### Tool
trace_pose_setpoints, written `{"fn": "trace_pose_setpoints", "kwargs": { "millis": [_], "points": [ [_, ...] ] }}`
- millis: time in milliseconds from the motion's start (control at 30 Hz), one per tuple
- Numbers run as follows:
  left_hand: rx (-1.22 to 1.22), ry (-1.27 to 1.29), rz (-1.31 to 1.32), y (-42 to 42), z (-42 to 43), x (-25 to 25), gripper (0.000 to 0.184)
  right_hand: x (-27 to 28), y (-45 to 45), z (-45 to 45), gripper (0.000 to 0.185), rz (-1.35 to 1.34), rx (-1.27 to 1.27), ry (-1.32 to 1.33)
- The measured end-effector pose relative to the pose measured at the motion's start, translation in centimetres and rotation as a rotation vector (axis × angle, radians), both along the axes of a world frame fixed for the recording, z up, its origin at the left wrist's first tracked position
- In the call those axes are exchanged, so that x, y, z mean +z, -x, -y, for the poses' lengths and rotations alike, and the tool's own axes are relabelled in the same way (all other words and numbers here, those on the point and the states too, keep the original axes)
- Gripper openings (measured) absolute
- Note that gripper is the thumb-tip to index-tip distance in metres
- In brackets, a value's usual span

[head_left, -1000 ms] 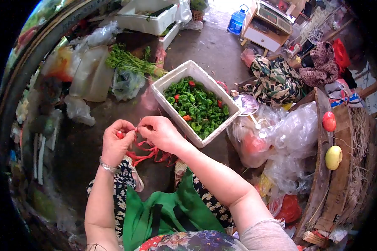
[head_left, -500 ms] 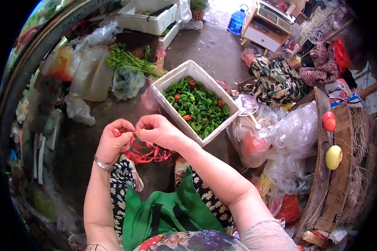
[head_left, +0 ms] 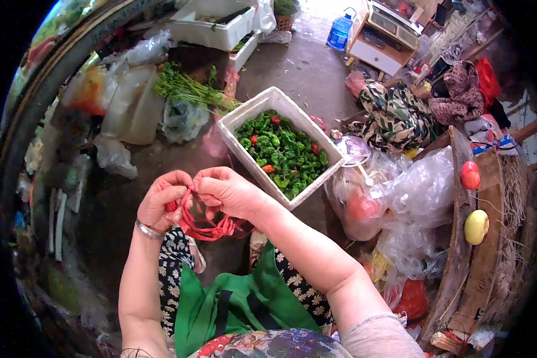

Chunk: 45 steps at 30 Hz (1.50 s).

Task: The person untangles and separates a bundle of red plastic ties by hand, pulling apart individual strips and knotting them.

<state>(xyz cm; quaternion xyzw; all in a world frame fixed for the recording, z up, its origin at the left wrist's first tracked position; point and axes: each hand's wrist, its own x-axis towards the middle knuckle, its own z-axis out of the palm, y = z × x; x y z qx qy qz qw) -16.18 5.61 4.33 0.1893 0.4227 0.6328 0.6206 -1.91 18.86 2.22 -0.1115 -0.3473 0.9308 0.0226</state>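
Red strands (head_left: 212, 230), looped and tangled, hang from my two hands above my lap. My left hand (head_left: 163, 201), with a silver bracelet at its wrist, is closed on them. Close beside it, my right hand (head_left: 224, 190) pinches the same strands, its fingertips nearly touching the left ones. Just beyond the right hand is a white foam box (head_left: 262, 179) holding green peppers (head_left: 280, 149) with a few red ones. A green apron (head_left: 238, 304) covers my lap.
Leafy greens (head_left: 188, 89) lie beside clear plastic bags at the left. White foam boxes (head_left: 212, 30) and a blue water bottle (head_left: 340, 31) stand farther back. Plastic bags (head_left: 420, 185), camouflage cloth (head_left: 394, 116) and wooden boards (head_left: 483, 238) with a yellow fruit (head_left: 476, 227) are at the right.
The red strands have gathered into a rounder loop below my hands. My right hand has moved slightly, with its fingers still pinched near the left hand.
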Motion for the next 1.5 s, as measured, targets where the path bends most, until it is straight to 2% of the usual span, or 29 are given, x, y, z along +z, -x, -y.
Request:
{"fn": "trace_pose_setpoints", "kwargs": {
  "millis": [300, 367, 500, 567, 933, 1133, 1333, 1500],
  "points": [
    [0.000, 0.017, -0.073, -0.7, -0.4, 0.1, 0.009, -0.3, -0.3, 0.0, 0.009, -0.003, 0.022, 0.095],
    [0.015, 0.010, -0.201, -0.8, -0.5, 0.2, 0.010, -0.3, -0.3, 0.0, 0.009, -0.009, 0.019, 0.106],
    [0.075, 0.023, -0.238, -1.9, -1.1, 0.6, 0.010, -0.5, -0.5, -0.1, 0.010, -0.010, 0.009, 0.176],
    [0.118, 0.050, -0.352, -2.3, -1.3, 0.9, 0.012, -0.9, -0.4, -0.3, 0.011, -0.012, 0.021, 0.190],
    [0.039, 0.014, -0.244, -1.6, -0.7, 1.6, 0.006, -0.2, -0.5, -0.1, 0.012, 0.058, 0.036, 0.246],
    [0.075, 0.049, -0.361, -2.2, -1.2, 1.4, 0.008, -0.2, -0.7, -0.2, 0.011, 0.088, 0.019, 0.306],
    [0.152, 0.067, -0.601, -3.1, -1.3, 1.7, 0.007, -0.8, -0.4, -0.4, 0.008, 0.147, 0.013, 0.344],
    [0.172, 0.068, -0.634, -3.1, -1.3, 1.8, 0.007, -0.8, -0.4, -0.4, 0.009, 0.098, -0.066, 0.247]
  ]
}}
